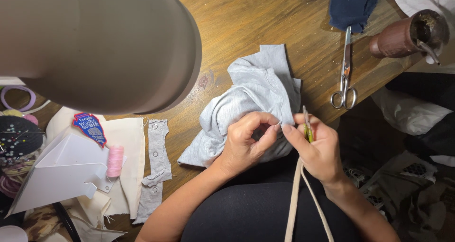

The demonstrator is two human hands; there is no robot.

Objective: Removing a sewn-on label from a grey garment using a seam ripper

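Both hands pinch grey garment (256, 95); right hand (317, 149) grips green-handled tool (308, 128); left hand (246, 140).

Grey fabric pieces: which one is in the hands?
The large crumpled grey garment, pinched by both hands at its lower edge. The narrow grey strip with snaps lies untouched, farther left.

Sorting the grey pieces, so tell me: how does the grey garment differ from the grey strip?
The grey garment is big and bunched up, pinched by both hands; the grey strip is narrow, lies flat and is untouched. The strip shows a row of snaps; the garment shows none. Both are light grey cloth on the wooden table.
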